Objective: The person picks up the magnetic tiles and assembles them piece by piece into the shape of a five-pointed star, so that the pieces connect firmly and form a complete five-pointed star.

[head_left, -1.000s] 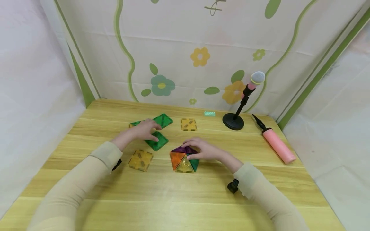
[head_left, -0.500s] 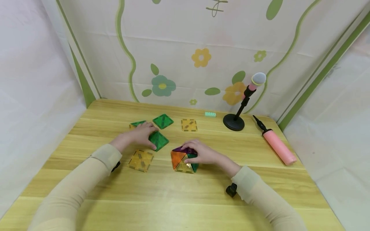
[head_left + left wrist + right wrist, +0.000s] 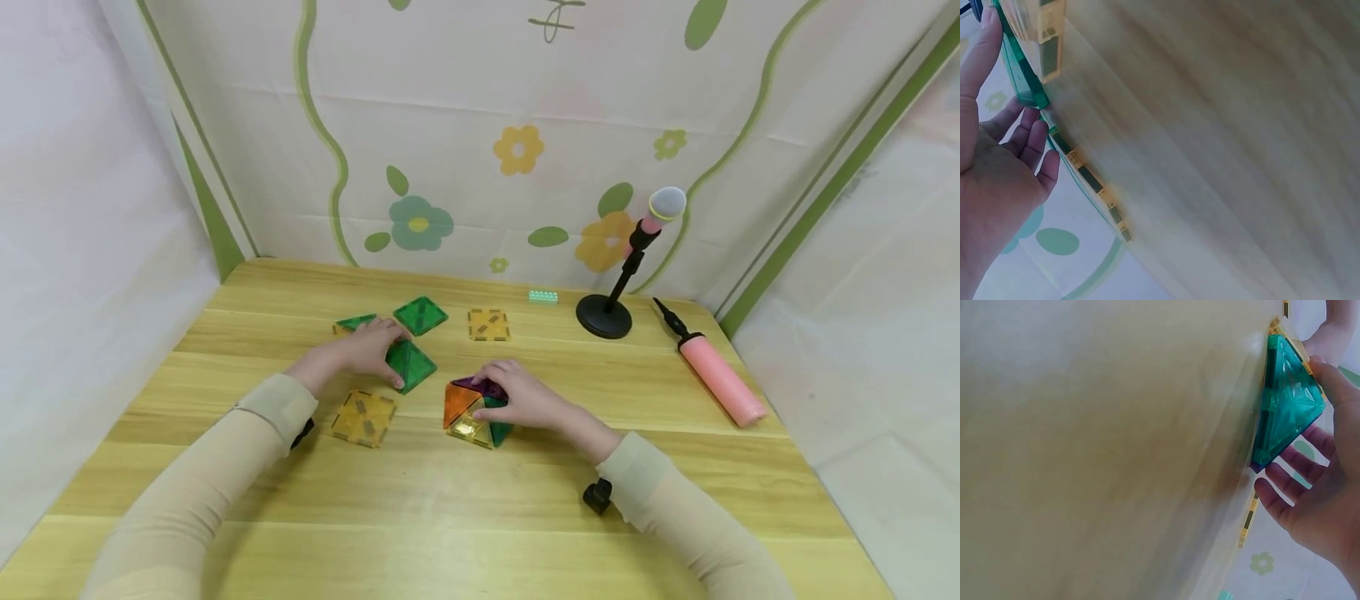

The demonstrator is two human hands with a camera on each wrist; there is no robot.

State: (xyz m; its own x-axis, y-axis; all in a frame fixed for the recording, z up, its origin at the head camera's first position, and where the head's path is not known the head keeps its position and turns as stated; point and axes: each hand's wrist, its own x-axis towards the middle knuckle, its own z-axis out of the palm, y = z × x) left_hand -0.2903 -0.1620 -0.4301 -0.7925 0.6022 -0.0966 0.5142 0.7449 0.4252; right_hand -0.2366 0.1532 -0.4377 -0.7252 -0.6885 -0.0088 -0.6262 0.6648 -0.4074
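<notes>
In the head view, my left hand (image 3: 367,346) holds a translucent green magnetic tile (image 3: 414,367) at the table's middle left, thumb at its near edge and fingers at its far edge. The left wrist view shows this green tile (image 3: 1025,84) between thumb and fingers. To the right, my right hand (image 3: 528,396) grips a small pyramid of triangular magnetic tiles (image 3: 461,404), with orange, yellow, green and purple faces. Its thumb lies on the yellow face and its fingers reach the purple side. A green face (image 3: 1294,403) fronts the right wrist camera.
Yellow square tiles lie nearer me (image 3: 363,418) and farther back (image 3: 489,325). A green tile (image 3: 422,316) lies behind the left hand, and another green piece (image 3: 355,322) overlaps yellow. A microphone stand (image 3: 604,317), pink pump (image 3: 722,379) and mint brick (image 3: 543,297) stand farther off.
My left hand has shifted its thumb to the green tile's near edge, where before it lay over the tile. The pyramid has turned slightly in my right hand, its yellow face swinging left.
</notes>
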